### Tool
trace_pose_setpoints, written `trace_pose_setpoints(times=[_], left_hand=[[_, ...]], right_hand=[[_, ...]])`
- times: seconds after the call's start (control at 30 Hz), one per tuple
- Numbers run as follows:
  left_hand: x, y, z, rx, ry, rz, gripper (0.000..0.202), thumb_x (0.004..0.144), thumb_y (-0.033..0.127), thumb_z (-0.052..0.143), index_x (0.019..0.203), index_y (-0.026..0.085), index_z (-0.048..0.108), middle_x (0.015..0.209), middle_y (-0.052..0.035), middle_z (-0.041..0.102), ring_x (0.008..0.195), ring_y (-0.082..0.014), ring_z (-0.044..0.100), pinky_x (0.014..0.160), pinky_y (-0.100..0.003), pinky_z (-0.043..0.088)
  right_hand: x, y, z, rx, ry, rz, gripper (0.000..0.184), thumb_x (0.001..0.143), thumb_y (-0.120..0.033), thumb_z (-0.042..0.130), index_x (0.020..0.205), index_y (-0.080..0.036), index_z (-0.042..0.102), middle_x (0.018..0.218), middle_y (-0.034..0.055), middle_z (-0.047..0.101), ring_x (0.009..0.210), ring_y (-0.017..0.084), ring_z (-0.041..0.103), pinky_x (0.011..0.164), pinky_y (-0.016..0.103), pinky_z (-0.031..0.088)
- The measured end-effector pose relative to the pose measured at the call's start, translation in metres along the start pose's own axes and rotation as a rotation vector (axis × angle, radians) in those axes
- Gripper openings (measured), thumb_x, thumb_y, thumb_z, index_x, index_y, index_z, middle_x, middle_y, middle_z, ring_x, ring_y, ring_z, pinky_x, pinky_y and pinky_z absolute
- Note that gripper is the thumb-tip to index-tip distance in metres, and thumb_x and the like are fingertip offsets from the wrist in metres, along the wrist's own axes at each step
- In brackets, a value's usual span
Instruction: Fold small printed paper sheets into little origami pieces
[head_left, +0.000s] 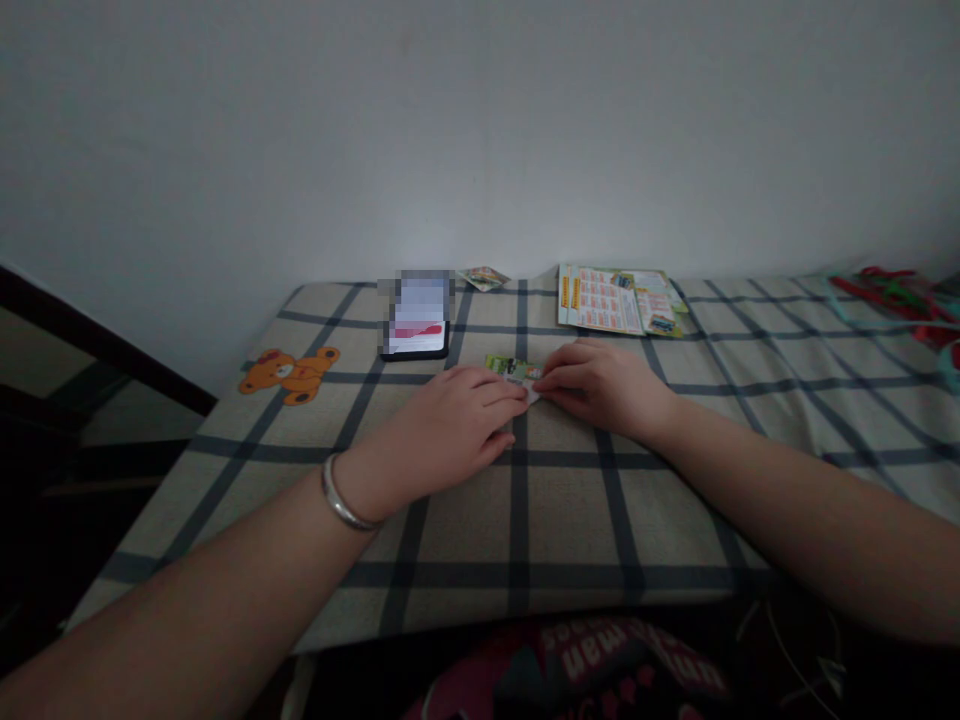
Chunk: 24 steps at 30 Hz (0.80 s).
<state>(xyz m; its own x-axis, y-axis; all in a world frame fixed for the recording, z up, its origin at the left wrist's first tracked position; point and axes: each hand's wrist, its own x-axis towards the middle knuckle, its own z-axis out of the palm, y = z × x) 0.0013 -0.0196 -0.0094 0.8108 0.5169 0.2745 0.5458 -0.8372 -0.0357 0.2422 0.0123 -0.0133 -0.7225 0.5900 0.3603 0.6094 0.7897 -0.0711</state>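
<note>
A small folded piece of printed paper (514, 369), green and white, lies on the checked cloth (570, 500) near the middle. My left hand (450, 425), with a silver bangle on its wrist, lies over the paper's near left part with fingers pressed together on it. My right hand (600, 385) pinches the paper's right end with its fingertips. The two hands meet at the paper. Most of the paper is hidden under the fingers.
A phone (416, 315) with a lit screen lies beyond my left hand. A printed leaflet (615, 300) and a small folded paper piece (484, 277) lie by the wall. Red and green cords (900, 295) sit at the far right. A bear print (289, 373) marks the cloth's left.
</note>
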Motion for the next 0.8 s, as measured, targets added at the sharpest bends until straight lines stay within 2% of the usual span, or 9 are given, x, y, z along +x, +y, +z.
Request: trace_pose_setpoints(times=[0.3, 0.43, 0.63, 0.8], left_hand=[[0.002, 0.004, 0.001, 0.039, 0.019, -0.006, 0.029, 0.092, 0.025, 0.051, 0.117, 0.015, 0.061, 0.123, -0.0077, 0.063, 0.117, -0.0249, 0.053, 0.102, -0.044, 0.043], [0.002, 0.004, 0.000, 0.037, 0.007, -0.023, 0.027, 0.091, 0.024, 0.052, 0.115, 0.016, 0.061, 0.121, -0.0078, 0.063, 0.116, -0.0246, 0.054, 0.100, -0.043, 0.044], [0.003, 0.006, -0.001, 0.048, 0.007, -0.032, 0.026, 0.092, 0.024, 0.050, 0.113, 0.015, 0.063, 0.121, -0.0084, 0.063, 0.114, -0.0248, 0.055, 0.099, -0.044, 0.045], [0.003, 0.006, 0.000, 0.055, 0.024, -0.020, 0.025, 0.092, 0.022, 0.049, 0.110, 0.015, 0.064, 0.119, -0.0088, 0.064, 0.112, -0.0242, 0.056, 0.098, -0.043, 0.046]], right_hand=[[-0.005, -0.003, -0.001, -0.068, 0.016, -0.087, 0.023, 0.091, -0.024, 0.054, 0.106, -0.024, 0.072, 0.109, 0.0051, 0.068, 0.093, 0.020, 0.060, 0.075, 0.031, 0.047], [-0.005, -0.007, -0.005, -0.097, 0.002, -0.138, 0.022, 0.092, -0.025, 0.054, 0.103, -0.024, 0.072, 0.112, 0.0055, 0.068, 0.096, 0.021, 0.059, 0.075, 0.032, 0.046], [-0.001, -0.010, -0.007, -0.143, -0.005, -0.193, 0.022, 0.092, -0.026, 0.053, 0.103, -0.025, 0.072, 0.104, 0.0043, 0.070, 0.090, 0.021, 0.056, 0.079, 0.036, 0.042], [0.001, -0.012, -0.008, -0.135, -0.037, -0.184, 0.021, 0.091, -0.025, 0.055, 0.102, -0.025, 0.072, 0.101, 0.0048, 0.069, 0.090, 0.021, 0.055, 0.077, 0.035, 0.040]])
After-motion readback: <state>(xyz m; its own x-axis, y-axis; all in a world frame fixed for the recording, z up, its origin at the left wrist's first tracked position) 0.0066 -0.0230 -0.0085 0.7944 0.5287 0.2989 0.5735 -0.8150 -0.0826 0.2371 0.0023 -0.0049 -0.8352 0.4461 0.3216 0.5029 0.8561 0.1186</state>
